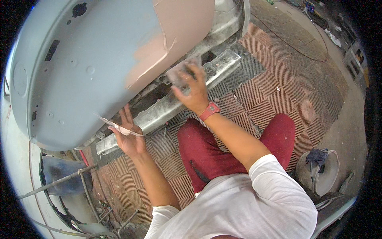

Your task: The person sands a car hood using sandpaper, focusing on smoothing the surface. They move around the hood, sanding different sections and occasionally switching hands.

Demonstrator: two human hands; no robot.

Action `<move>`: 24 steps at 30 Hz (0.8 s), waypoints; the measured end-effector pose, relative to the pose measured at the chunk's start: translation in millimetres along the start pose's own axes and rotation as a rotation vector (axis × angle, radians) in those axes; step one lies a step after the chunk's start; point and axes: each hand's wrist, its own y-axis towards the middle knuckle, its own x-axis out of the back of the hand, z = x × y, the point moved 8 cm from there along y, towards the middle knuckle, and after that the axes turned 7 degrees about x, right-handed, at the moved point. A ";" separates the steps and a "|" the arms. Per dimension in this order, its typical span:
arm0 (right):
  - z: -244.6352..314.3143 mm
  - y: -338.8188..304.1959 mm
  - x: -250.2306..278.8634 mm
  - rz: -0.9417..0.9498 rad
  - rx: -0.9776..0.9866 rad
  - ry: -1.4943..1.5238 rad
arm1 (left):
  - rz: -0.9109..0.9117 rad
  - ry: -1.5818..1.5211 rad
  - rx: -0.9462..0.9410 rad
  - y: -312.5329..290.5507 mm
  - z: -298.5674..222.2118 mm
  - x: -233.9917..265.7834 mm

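Observation:
My left hand (pixel 130 137) is closed on the edge of a thin, pale spreader plate (pixel 122 130) that carries a lump of pinkish putty. It is just beside the lower edge of a grey car body panel (pixel 95 63). In my right hand (pixel 195 87), fingers bent and blurred by motion, is a flat, pale, rectangular spreader (pixel 178 75). That hand is over the gap between the panel and a dusty metal bar (pixel 171 103). Pink filler (pixel 185 24) coats the panel's right part, with a raised ridge along it.
Ribbed floor tiles (pixel 286 75) lie under my knees. To the right stands a white bucket (pixel 330 167) with a dark cloth (pixel 317 156) over its rim. Metal stand tubes (pixel 59 182) are at lower left. A hose (pixel 294 51) curves across the floor at far right.

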 end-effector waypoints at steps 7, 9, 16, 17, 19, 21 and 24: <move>-22.7 36.3 40.1 -0.216 -0.060 0.067 | 0.026 -0.113 0.035 -0.9 0.7 3.1; -16.3 33.7 29.2 -0.154 -0.076 0.124 | 0.027 -0.155 0.039 -1.4 0.0 2.2; 28.8 -20.4 63.3 0.140 -0.019 0.096 | -0.072 -0.080 -0.003 -9.4 1.3 5.2; 19.4 -28.3 81.6 0.122 -0.153 0.213 | -0.135 0.111 -0.019 -16.5 6.7 -3.0; -11.4 -60.8 116.2 -0.098 -0.567 0.650 | -0.233 0.192 0.056 -36.6 29.7 9.2; -33.0 -93.8 140.6 -0.191 -0.890 0.859 | -0.289 0.256 0.173 -59.9 67.5 23.3; -15.7 -67.5 173.4 0.304 -0.750 0.431 | -0.455 0.368 0.440 -95.9 142.3 15.8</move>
